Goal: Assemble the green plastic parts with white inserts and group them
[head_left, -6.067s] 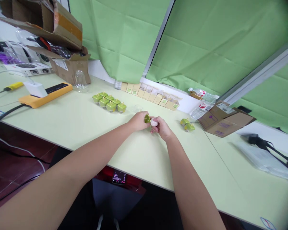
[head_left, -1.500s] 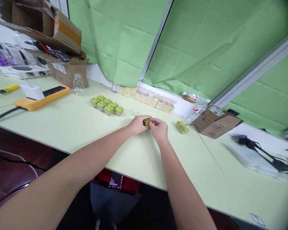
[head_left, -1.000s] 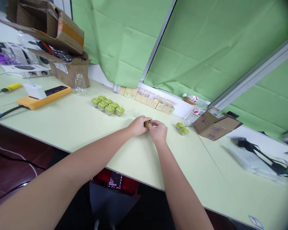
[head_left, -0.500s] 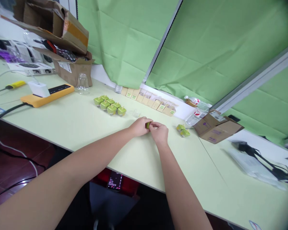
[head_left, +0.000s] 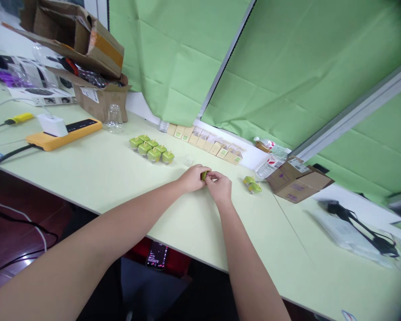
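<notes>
My left hand (head_left: 192, 178) is closed round a small green lid-like piece (head_left: 203, 175), mostly hidden by its fingers. My right hand (head_left: 220, 186) meets it from the right, its thumb and fingertips pinched at the piece's edge. To the left, several small clear containers with green lids (head_left: 154, 154) stand grouped, each with a yellowish tab on top. A few similar green-lidded containers (head_left: 255, 188) stand right of my hands. Behind my left hand lies a faint clear plastic piece (head_left: 186, 159).
Several small cardboard boxes (head_left: 207, 143) line the wall. An orange power strip (head_left: 65, 134), a clear plastic bottle-like piece (head_left: 114, 118) and a screwdriver (head_left: 15, 119) lie left. An open carton (head_left: 296, 179) and black strap (head_left: 361, 225) are right. A phone (head_left: 157, 255) shows below the table edge.
The view has shifted slightly. Both hands stay together at the green piece, which appears a little more tilted between the fingers.
</notes>
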`<act>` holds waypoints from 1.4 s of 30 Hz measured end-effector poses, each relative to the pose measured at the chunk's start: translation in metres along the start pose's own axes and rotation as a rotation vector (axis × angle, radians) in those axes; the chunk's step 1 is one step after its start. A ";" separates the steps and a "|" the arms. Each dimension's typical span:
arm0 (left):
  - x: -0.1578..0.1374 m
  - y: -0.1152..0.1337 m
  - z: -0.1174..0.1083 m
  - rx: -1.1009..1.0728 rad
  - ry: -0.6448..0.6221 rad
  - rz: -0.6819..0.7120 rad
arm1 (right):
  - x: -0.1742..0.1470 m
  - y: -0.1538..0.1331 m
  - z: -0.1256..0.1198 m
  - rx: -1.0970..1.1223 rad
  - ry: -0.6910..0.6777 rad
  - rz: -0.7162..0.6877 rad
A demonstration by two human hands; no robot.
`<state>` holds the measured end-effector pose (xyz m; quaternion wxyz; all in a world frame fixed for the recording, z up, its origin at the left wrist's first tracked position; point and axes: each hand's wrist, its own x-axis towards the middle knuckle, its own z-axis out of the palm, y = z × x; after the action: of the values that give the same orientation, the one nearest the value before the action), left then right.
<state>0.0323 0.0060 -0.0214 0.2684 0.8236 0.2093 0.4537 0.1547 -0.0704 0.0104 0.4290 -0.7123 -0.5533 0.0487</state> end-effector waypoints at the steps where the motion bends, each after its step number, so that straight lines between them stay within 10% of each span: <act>1: 0.001 0.001 0.000 -0.015 0.014 -0.025 | 0.000 -0.001 0.000 -0.003 0.031 -0.003; 42: -0.002 0.006 -0.006 0.104 -0.049 0.037 | -0.001 0.006 0.002 -0.112 0.003 -0.196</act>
<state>0.0268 0.0020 -0.0160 0.2219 0.8509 0.2108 0.4269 0.1576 -0.0706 0.0050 0.3919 -0.6777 -0.6216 -0.0257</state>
